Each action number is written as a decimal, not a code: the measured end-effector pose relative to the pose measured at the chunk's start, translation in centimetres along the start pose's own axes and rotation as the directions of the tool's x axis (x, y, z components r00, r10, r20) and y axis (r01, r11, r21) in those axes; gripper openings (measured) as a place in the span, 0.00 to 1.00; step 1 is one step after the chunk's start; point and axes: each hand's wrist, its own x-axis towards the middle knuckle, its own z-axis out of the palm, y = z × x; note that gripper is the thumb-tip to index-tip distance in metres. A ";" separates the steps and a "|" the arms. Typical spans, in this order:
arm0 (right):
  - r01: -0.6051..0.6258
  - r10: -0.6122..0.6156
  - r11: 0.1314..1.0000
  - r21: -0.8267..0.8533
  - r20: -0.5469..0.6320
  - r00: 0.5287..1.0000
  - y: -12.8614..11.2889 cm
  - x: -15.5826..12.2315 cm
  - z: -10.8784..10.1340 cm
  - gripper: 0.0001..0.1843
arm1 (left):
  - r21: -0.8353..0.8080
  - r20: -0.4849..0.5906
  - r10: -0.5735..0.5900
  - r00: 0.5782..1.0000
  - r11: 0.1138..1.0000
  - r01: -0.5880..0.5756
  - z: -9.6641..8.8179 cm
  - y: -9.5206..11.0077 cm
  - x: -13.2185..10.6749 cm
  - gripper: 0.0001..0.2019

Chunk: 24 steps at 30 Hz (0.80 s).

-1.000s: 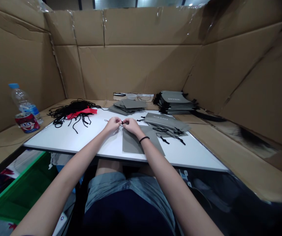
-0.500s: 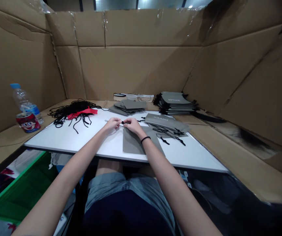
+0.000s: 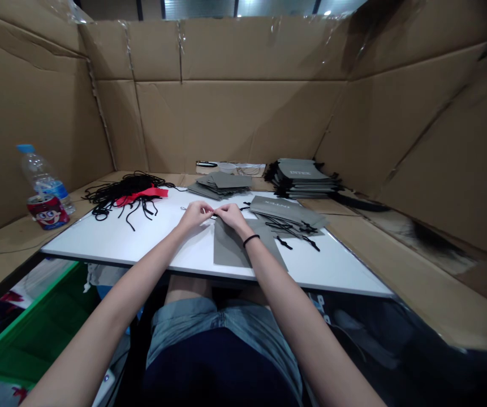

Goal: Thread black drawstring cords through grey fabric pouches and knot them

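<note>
My left hand [image 3: 194, 215] and my right hand [image 3: 229, 217] meet above the white table, their fingertips pinching a thin black cord [image 3: 213, 213] between them. The cord's small end is mostly hidden by my fingers. Under my right wrist and forearm lies a flat grey paper bag [image 3: 230, 251]. To the right of my right hand, a second grey bag [image 3: 285, 210] lies with black cord handles [image 3: 294, 232] across and beside it. A black band [image 3: 250, 240] circles my right wrist.
A white table [image 3: 99, 243] holds a tangle of black cords [image 3: 116, 195] with a red ribbon [image 3: 141, 193], and stacks of grey bags [image 3: 300, 178] [image 3: 220, 183]. A plastic water bottle [image 3: 43, 176] and a red can [image 3: 48, 211] stand left. Cardboard walls [image 3: 243, 121] surround the table.
My right hand has shifted slightly right and my hands sit a little farther apart, with the cord still between them. The grey bag beneath my wrist has moved slightly right.
</note>
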 end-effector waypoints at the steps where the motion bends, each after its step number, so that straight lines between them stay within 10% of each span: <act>1: -0.001 0.001 1.000 0.004 -0.005 1.000 0.0 0.0 0.0 0.13 | 0.061 0.007 0.037 0.999 0.997 -0.037 0.0 0.1 -0.1 0.07; 9: 0.007 -0.008 0.999 0.038 0.045 0.999 0.1 -0.1 0.1 0.11 | 0.267 0.094 0.122 0.988 0.953 -0.143 -0.1 0.8 -0.3 0.05; 15: 0.090 -0.092 0.996 0.022 0.069 0.993 0.5 0.3 0.1 0.09 | -0.139 0.073 -0.132 0.989 0.980 0.141 0.4 0.0 -0.4 0.04; 24: 0.214 -0.205 0.967 -0.138 0.081 0.976 0.8 0.1 0.3 0.08 | -0.602 0.244 -0.342 0.907 0.681 0.418 1.6 -0.9 0.2 0.06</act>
